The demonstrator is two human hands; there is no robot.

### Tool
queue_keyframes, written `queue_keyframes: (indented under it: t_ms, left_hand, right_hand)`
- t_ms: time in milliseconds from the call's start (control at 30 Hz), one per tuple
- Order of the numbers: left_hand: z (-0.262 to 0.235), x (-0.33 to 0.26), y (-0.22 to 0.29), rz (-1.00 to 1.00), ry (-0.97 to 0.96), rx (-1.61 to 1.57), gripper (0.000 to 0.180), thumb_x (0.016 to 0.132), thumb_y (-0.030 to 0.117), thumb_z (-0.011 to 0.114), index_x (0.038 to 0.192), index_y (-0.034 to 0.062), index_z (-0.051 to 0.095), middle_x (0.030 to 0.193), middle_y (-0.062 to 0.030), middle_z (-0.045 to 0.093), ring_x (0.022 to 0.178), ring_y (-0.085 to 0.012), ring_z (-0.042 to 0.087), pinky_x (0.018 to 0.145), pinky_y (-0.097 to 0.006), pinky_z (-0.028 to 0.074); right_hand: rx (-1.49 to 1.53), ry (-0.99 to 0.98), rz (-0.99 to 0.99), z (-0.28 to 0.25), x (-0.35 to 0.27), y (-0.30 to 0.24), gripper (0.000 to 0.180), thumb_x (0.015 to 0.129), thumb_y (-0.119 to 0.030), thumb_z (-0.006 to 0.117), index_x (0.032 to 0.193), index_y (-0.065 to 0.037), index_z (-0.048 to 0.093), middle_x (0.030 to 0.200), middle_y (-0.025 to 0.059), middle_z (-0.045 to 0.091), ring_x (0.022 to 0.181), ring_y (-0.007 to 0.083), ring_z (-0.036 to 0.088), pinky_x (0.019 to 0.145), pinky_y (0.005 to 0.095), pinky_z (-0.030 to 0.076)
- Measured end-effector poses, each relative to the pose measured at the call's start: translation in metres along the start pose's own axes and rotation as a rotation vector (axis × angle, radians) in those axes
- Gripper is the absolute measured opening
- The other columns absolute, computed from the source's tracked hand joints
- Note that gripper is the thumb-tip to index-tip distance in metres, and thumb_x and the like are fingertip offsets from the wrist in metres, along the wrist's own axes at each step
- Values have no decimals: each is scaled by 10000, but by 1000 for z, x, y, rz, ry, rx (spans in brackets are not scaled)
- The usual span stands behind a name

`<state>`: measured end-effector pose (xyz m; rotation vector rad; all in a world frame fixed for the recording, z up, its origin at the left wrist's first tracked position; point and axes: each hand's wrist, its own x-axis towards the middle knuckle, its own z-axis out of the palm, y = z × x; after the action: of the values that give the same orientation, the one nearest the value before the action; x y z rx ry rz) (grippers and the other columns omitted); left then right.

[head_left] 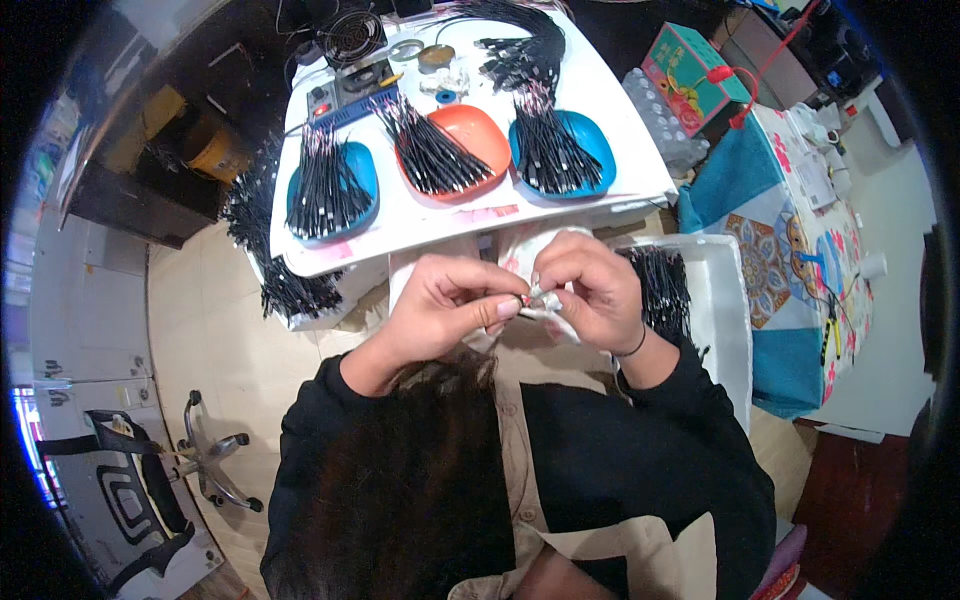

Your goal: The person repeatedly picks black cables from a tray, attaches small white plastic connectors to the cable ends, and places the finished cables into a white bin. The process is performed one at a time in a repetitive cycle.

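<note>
Above my lap, just in front of the table edge, both hands meet fingertip to fingertip. My left hand is closed, its thumb and forefinger pinching a thin wire end that shows dark and reddish. From the other side my right hand is closed in a pinch beside a small crumpled white scrap; the fingers hide much of what lies between. Beyond them on the white table, black cables with pinkish wire ends lie over a left blue tray, an orange tray and a right blue tray.
A white foam box with black cables stands right of my hands. More cables hang at the table's left. Behind the trays are a blue device, a fan and a cable bundle. A cloth-covered table stands right.
</note>
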<state>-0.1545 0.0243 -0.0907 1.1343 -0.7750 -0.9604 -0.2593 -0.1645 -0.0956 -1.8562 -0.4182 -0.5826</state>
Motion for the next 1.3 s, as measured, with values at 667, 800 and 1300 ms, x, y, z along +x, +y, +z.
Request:
queue_keyframes:
  t_ms: [667,800,1300]
  left_hand:
    - [-181,241,57,179,447,1296,107,786,34,675,880,-15,689,711,-173,655,656,-271,662,616,-321,503]
    - [-210,267,33,140,401,1553,145,771,38,685,911,4,699,766,-186,667,689,-322,664,634,-347,511]
    - [-234,298,20,-121,307,1761,192,744,12,666,932,12,706,838,-218,656,785,-371,652,714,-404,519]
  right_hand:
    - [140,-207,360,-28,32,86,265,832,-52,588,1096,-64,569,930,138,618,842,306,626,739,379,502]
    - [222,-320,424,-34,35,91,261,830,-69,604,1088,-77,572,888,114,610,830,295,618,752,389,493]
    - [212,-345,259,-30,36,109,298,830,-54,613,1125,-100,606,899,88,635,834,260,634,781,376,508]
